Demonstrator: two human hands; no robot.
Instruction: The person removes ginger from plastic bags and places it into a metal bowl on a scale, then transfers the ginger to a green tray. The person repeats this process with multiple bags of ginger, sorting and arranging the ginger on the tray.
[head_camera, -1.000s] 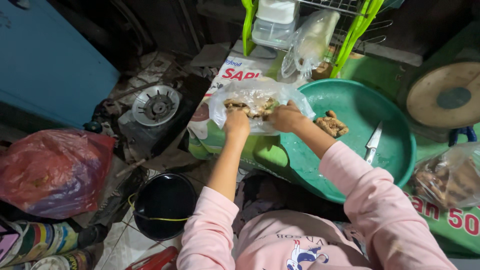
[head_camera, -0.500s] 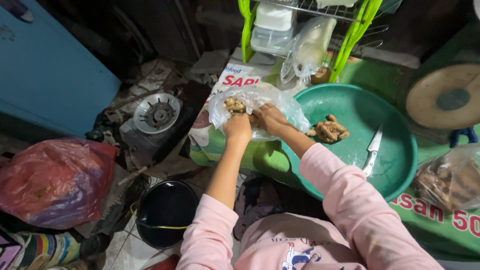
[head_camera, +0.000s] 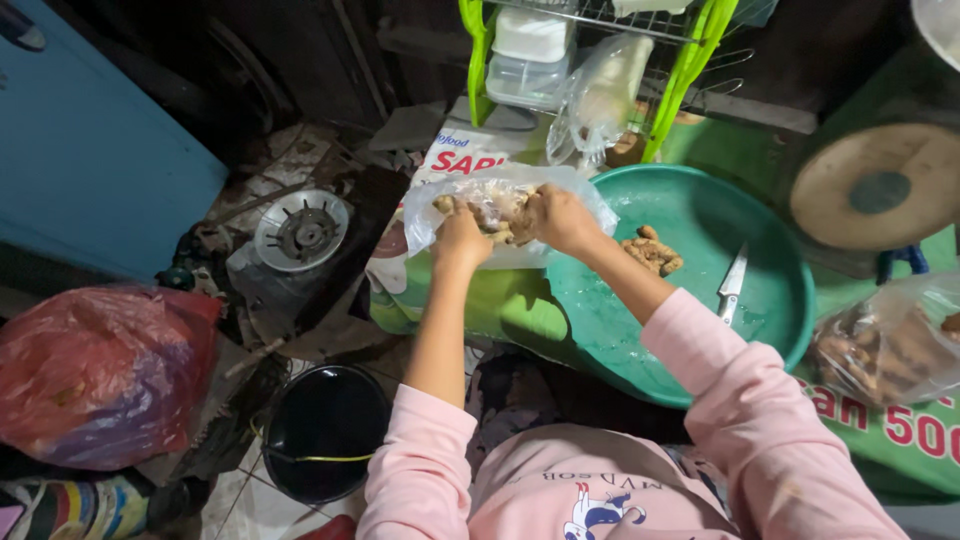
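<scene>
Both hands at frame centre: left hand (head_camera: 462, 238) fingers pinch rim of clear plastic bag (head_camera: 505, 215), right hand (head_camera: 560, 218) closed on ginger pieces (head_camera: 497, 215) at bag mouth; green basin (head_camera: 690, 330) lower right.

A red plastic bag (head_camera: 95, 375) bulges on the floor at the left, with a black bucket (head_camera: 325, 432) just beside it. A round metal burner (head_camera: 300, 230) lies further up. A round wooden board (head_camera: 880, 188) sits by the right edge, under a green wire rack (head_camera: 690, 55).
</scene>
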